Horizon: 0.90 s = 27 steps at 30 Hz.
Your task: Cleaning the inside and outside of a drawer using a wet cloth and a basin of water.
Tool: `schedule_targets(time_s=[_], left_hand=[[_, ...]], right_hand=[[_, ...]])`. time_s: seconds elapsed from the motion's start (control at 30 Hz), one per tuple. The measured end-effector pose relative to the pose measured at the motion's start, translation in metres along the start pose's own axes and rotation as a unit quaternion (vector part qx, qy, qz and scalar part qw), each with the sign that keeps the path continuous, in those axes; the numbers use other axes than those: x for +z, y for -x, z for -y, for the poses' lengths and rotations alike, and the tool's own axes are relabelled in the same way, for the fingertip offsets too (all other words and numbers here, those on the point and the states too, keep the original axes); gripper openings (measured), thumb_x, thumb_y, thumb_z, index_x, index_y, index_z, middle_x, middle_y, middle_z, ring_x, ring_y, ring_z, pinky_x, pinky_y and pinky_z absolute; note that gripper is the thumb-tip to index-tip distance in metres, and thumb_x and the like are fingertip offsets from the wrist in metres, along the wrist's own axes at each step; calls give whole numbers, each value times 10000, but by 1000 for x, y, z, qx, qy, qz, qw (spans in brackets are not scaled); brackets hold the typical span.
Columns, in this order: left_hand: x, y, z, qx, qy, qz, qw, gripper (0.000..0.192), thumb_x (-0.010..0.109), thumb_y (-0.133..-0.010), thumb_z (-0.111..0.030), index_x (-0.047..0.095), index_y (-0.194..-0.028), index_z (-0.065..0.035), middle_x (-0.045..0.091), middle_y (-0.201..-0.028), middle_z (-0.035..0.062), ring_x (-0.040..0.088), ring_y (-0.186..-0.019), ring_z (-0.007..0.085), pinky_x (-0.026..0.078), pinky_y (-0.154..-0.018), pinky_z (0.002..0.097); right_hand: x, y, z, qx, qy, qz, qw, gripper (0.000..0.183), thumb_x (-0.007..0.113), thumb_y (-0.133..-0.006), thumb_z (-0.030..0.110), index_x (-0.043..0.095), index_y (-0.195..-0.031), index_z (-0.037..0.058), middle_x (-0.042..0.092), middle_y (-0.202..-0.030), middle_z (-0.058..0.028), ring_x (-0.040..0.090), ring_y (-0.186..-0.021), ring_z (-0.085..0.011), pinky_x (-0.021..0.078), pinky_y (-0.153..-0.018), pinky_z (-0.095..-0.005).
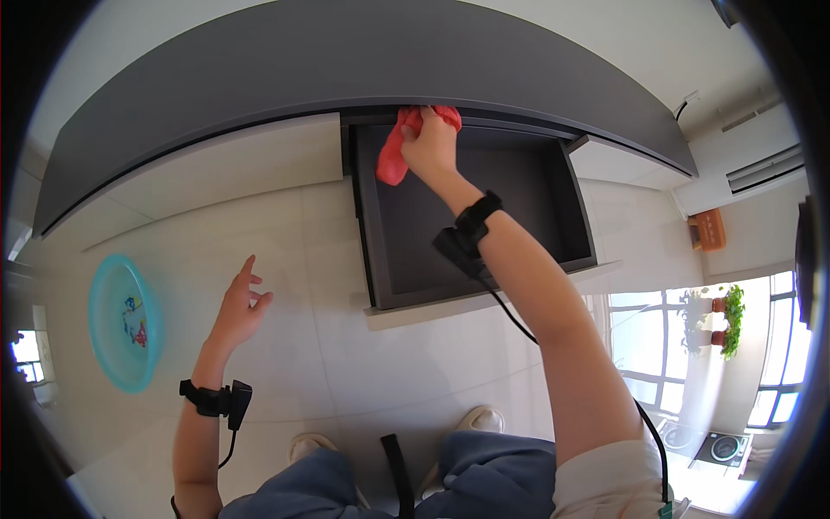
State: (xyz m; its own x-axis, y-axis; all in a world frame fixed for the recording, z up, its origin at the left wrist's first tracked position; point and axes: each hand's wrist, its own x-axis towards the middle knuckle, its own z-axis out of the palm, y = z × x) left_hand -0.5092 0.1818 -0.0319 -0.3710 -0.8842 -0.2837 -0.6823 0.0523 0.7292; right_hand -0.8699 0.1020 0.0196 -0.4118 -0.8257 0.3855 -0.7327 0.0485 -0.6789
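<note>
My right hand [431, 146] grips a red cloth [393, 159] at the back of a pulled-out drawer [447, 259]. Part of the cloth hangs over the drawer's back left corner, and its upper end reaches under the front edge of the dark grey cabinet top [363, 52]. The fingertips are partly hidden by the cloth. Over the tiled floor to the left of the drawer, my left hand [238, 308] is held with its fingers apart and nothing in it. Each wrist wears a black strap with a small device and a cable.
A turquoise plastic basin [152, 324] with a printed bottom stands on the floor [279, 363] at left. Closed pale cabinet fronts [227, 159] flank the drawer. At right are an orange stool [711, 229], potted plants [733, 318] by windows, and a washing machine [725, 447].
</note>
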Motion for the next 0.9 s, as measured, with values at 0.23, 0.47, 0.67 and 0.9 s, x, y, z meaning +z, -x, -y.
schedule_targets(time_s=[0.23, 0.47, 0.67, 0.9], left_hand=[[-2, 2, -4, -3, -3, 2, 1000, 684, 572, -840, -107, 214, -1422, -80, 528, -1108, 132, 618, -809, 180, 472, -650, 276], [-3, 4, -9, -15, 12, 14, 1000, 686, 582, -830, -131, 227, -1414, -69, 517, -1129, 153, 612, -840, 221, 476, -667, 299], [-4, 6, -10, 5, -4, 9, 1000, 691, 575, -832, -108, 215, -1420, -70, 538, -1099, 135, 621, -792, 182, 471, -645, 279], [-3, 3, -23, -4, -3, 36, 999, 679, 570, -836, -124, 222, -1417, -70, 517, -1137, 152, 611, -863, 215, 479, -661, 300]], right_hand=[[-82, -19, -103, -101, 197, -33, 975, 431, 543, -732, 7, 550, -1158, 67, 612, -985, -205, 535, -951, -405, 446, -836, -439], [-117, -49, -136, 180, 242, -38, 953, 516, 558, -704, 94, 510, -1216, 47, 590, -1107, -187, 549, -1049, -372, 454, -874, -421], [-32, -5, -44, 104, 66, 1, 992, 555, 557, -684, 13, 457, -1231, 8, 553, -1126, -224, 524, -1067, -388, 428, -911, -405], [3, -3, 33, -164, -5, 153, 975, 496, 495, -721, -26, 499, -1215, 7, 525, -1223, -194, 530, -1088, -356, 449, -909, -364]])
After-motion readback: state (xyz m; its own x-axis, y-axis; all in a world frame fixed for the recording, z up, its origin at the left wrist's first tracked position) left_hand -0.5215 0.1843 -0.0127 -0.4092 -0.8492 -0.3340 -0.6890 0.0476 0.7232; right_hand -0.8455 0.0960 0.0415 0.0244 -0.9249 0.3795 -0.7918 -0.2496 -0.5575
